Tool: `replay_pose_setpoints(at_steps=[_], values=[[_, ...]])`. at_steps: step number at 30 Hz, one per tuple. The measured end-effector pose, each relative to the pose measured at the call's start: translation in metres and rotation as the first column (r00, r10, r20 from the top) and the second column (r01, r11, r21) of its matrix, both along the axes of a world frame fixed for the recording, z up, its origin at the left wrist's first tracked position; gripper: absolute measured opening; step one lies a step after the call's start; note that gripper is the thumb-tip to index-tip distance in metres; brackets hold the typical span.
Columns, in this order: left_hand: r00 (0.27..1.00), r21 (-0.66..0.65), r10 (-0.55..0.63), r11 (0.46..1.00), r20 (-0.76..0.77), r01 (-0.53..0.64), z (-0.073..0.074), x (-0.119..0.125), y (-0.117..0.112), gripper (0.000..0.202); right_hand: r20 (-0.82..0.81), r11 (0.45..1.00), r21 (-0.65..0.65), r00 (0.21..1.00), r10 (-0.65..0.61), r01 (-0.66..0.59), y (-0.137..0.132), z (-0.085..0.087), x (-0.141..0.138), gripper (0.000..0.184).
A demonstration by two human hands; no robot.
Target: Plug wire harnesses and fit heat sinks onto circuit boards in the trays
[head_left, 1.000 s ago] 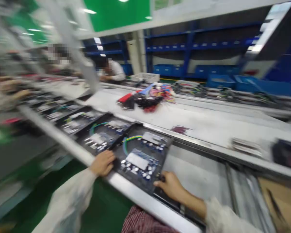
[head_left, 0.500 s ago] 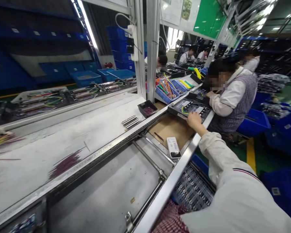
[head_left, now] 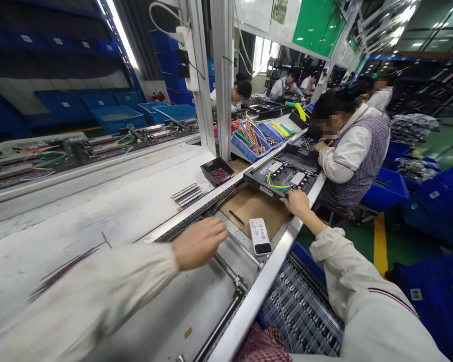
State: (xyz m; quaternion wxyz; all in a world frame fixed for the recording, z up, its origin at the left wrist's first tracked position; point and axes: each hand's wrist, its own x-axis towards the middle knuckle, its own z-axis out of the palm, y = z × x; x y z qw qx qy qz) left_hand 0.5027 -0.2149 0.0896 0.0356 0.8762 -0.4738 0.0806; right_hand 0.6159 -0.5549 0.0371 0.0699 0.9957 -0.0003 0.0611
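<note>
My right hand [head_left: 297, 202] grips the near edge of a black tray [head_left: 283, 177] that carries circuit boards and green-yellow wires, on the line's metal rail. My left hand [head_left: 199, 243] hovers over the conveyor bed, reaching toward that tray; its fingers look loosely curled with nothing visible in them, and it is motion-blurred. A white handheld device [head_left: 260, 236] lies on brown cardboard [head_left: 254, 205] between my two hands, beside a dark pen [head_left: 236, 217].
A small black bin [head_left: 217, 172] and a stack of thin metal strips [head_left: 189, 195] sit on the white bench. A blue bin of coloured wires [head_left: 253, 139] stands behind the tray. A co-worker in a checked vest [head_left: 357, 151] sits close on the right. Blue crates [head_left: 430, 196] line the floor.
The view swung from the left trays to the right. My right hand has pulled the tray nearer along the rail, and my left hand has come into view over the conveyor.
</note>
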Motion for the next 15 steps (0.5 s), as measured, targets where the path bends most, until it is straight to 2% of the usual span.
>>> replay_pose_setpoints(at_steps=[3, 4, 6, 9, 11, 13, 14, 15], values=[[0.996, 0.053, 0.027, 0.998, -0.084, -0.023, -0.019, 0.049, -0.071, 0.048, -0.032, 0.997, 0.002, 0.996, 0.079, -0.079, 0.021, 0.001, -0.027, 0.034], [0.992, 0.060, 0.061, 0.997, -0.107, -0.055, -0.025, 0.058, -0.087, 0.055, -0.043, 0.994, 0.005, 0.993, 0.107, -0.107, 0.031, 0.001, -0.038, 0.033], [0.984, 0.090, 0.121, 0.990, -0.134, -0.110, -0.038, 0.065, -0.102, 0.063, -0.068, 0.986, 0.012, 0.983, 0.170, -0.169, 0.054, 0.000, -0.062, 0.032], [0.975, 0.121, 0.179, 0.979, -0.131, -0.163, -0.054, 0.050, -0.091, 0.053, -0.123, 0.954, 0.046, 0.946, 0.299, -0.296, 0.090, 0.000, -0.099, 0.032], [0.974, 0.103, 0.196, 0.977, -0.114, -0.185, -0.060, 0.027, -0.068, 0.040, -0.173, 0.890, 0.146, 0.874, 0.453, -0.432, 0.104, 0.003, -0.115, 0.034], [0.973, 0.082, 0.209, 0.976, -0.102, -0.201, -0.063, -0.004, -0.040, 0.033, -0.145, 0.808, 0.282, 0.809, 0.569, -0.518, 0.099, 0.010, -0.116, 0.038], [0.971, 0.080, 0.217, 0.975, -0.104, -0.209, -0.063, -0.021, -0.025, 0.032, -0.104, 0.787, 0.337, 0.810, 0.577, -0.517, 0.091, 0.013, -0.109, 0.041], [0.967, 0.085, 0.228, 0.972, -0.112, -0.220, -0.062, -0.040, -0.012, 0.033, -0.027, 0.817, 0.353, 0.868, 0.496, -0.456, 0.079, 0.014, -0.097, 0.046]])
